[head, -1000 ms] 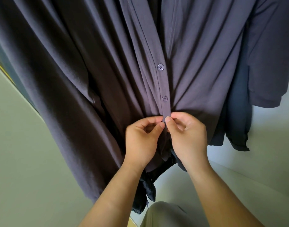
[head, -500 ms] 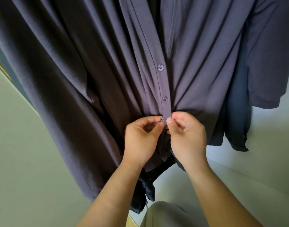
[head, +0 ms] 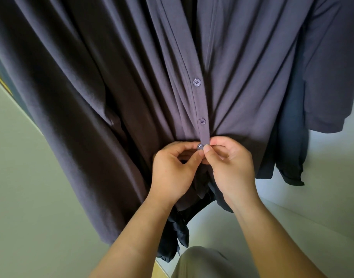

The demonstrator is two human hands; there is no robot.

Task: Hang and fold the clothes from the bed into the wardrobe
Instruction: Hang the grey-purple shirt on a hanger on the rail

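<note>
Button (head: 200, 146), pinched between left hand (head: 172, 175), right hand (head: 233, 169)

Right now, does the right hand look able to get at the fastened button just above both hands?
Probably yes. The fastened button sits just above the right hand, with nothing over it. That hand pinches the placket by the lower button, so it must let go first.

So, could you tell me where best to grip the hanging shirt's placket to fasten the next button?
Pinch the placket at its narrow lower end, beside the button, coming from below on the right: the strip hangs straight and flat there.
</note>
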